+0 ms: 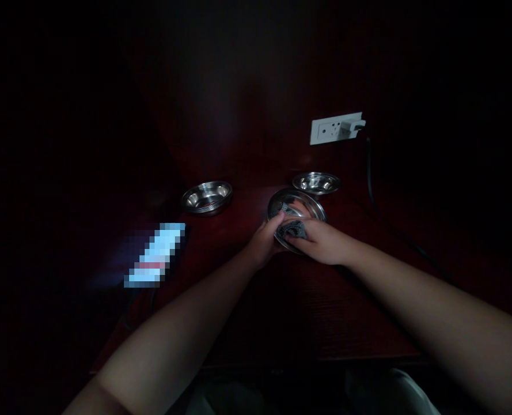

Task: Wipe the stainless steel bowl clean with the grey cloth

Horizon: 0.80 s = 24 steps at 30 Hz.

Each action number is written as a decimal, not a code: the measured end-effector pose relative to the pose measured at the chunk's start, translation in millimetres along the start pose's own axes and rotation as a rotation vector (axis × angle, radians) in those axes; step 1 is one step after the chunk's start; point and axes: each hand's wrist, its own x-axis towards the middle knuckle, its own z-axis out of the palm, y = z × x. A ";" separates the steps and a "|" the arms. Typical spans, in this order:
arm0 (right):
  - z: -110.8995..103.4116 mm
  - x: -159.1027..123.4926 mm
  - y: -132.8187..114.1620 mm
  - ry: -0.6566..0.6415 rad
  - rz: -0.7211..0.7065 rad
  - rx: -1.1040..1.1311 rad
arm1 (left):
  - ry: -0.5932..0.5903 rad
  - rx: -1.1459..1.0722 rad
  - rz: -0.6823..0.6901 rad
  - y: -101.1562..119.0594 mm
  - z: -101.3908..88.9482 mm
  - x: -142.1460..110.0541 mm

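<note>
A shiny metal bowl (311,203) is tilted toward me above the dark red table. My left hand (265,241) is closed on its left rim, with the thumb over the edge. Inside the bowl, my right hand (325,239) presses a grey, mesh-patterned cloth (294,229) against the metal, its fingers closed round the cloth. Parts of the cloth and the bowl's lower side are hidden by the hands.
A stack of metal bowls (207,197) stands at the back left, and another metal bowl (316,183) sits behind my hands. A blurred-out lit screen (155,256) lies at left. On the back wall, a socket (337,128) holds a plug; a dark cable (370,173) hangs nearby.
</note>
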 end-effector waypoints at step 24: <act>-2.0 -1.6 -2.1 -0.049 0.107 0.059 | 0.008 0.006 -0.017 1.2 1.9 -1.0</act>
